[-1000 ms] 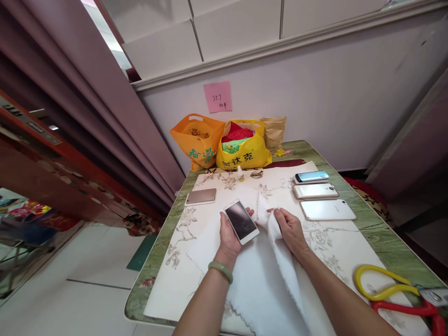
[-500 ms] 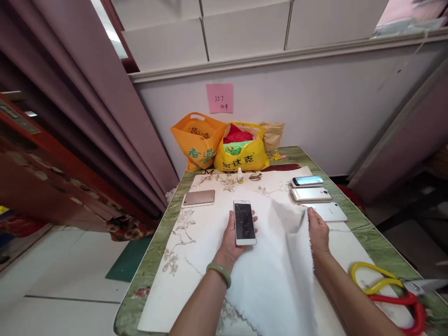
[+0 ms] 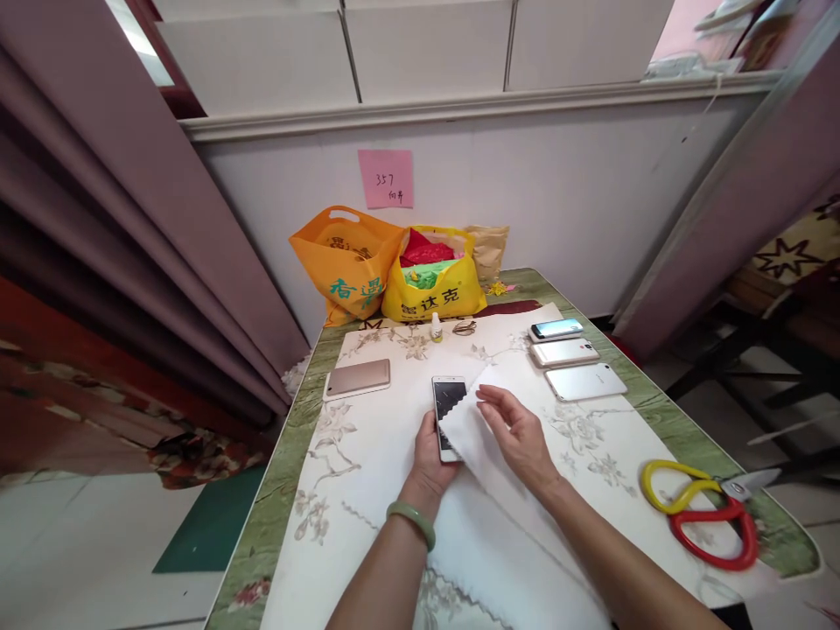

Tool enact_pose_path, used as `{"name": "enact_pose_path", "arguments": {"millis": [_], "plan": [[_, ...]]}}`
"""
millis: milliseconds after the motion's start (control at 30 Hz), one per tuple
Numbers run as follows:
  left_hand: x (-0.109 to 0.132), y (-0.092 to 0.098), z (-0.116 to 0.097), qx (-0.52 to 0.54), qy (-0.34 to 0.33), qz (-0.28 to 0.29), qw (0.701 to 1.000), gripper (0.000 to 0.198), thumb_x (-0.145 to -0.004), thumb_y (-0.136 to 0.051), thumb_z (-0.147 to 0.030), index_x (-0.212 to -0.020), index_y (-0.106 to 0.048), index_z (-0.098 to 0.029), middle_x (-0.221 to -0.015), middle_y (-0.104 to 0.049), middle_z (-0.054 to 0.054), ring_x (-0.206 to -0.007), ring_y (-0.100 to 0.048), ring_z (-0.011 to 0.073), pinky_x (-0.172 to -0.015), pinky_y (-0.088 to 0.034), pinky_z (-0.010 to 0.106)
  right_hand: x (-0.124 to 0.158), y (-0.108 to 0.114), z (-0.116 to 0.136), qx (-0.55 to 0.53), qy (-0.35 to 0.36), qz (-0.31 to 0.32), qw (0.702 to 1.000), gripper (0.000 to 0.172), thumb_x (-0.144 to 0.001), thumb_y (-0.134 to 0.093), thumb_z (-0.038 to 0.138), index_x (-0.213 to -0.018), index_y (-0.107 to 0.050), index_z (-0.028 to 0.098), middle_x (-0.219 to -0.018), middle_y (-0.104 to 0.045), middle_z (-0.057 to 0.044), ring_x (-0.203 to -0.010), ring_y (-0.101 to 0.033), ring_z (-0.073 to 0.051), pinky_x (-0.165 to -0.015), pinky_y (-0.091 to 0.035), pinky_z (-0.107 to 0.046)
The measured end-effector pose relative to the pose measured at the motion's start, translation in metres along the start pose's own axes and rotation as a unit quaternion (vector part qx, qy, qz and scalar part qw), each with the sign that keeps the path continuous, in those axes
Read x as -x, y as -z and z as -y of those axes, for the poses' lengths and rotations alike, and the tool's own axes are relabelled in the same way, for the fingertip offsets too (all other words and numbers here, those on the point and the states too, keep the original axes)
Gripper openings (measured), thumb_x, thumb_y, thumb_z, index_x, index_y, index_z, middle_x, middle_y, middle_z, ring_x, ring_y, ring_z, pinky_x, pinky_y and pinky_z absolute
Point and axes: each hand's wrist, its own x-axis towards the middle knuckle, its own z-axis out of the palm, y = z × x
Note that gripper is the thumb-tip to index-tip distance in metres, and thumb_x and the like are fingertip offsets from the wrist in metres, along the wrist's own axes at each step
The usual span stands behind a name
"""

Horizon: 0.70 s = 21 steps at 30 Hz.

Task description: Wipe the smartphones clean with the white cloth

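The left hand (image 3: 434,451) is closed around a white phone (image 3: 450,394), its thumb at the phone's left edge and its screen facing up. A green bangle (image 3: 412,523) circles the wrist below. Between the hands, a flap of white cloth (image 3: 469,437) with a wavy edge lies over part of the screen. The right hand (image 3: 521,437), apart from the left and just beside the phone, is half open, fingers loosely bent, thumb below them. Its fingertips are at the cloth; whether they pinch it or only touch it, I cannot tell.

Beyond the left hand, to its left, lies a rose-gold phone (image 3: 358,376). Straight beyond the hands stands a small bottle (image 3: 437,329); a thin, tangled-looking item (image 3: 464,328) beside it is hard to make out. Three phones (image 3: 585,382) lie in a row beyond the right hand, to its right, and scissors (image 3: 715,516) with one yellow and one red handle loop rest right of its forearm.

The left fingers are mostly hidden behind the held phone, and the cloth covers the screen's lower right. The right forearm hides some of the cloth, and the bottom edge cuts off the cloth and both forearms.
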Motion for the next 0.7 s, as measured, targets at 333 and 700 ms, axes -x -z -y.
{"name": "enact_pose_path", "arguments": {"millis": [333, 700], "plan": [[-0.003, 0.001, 0.003, 0.037, -0.015, -0.049, 0.998, 0.024, -0.085, -0.052, -0.030, -0.081, -0.068, -0.013, -0.080, -0.072, 0.007, -0.074, -0.067, 0.0159, -0.079, -0.053, 0.027, 0.026, -0.005, -0.021, 0.305, 0.272, 0.148, 0.901, 0.047, -0.098, -0.041, 0.020, -0.144, -0.041, 0.027, -0.140, -0.053, -0.006, -0.132, -0.046, -0.021, -0.113, -0.032, -0.050], [0.007, 0.000, 0.007, -0.105, -0.027, 0.099, 0.989, 0.024, -0.077, -0.069, -0.023, -0.098, -0.070, -0.012, -0.090, -0.072, 0.007, -0.081, -0.066, 0.0182, -0.080, -0.052, 0.031, 0.014, 0.016, -0.038, 0.328, 0.199, 0.017, 0.923, 0.038, -0.098, -0.044, 0.026, -0.135, -0.053, 0.028, -0.132, -0.061, -0.007, -0.124, -0.055, -0.021, -0.109, -0.039, -0.049]]}}
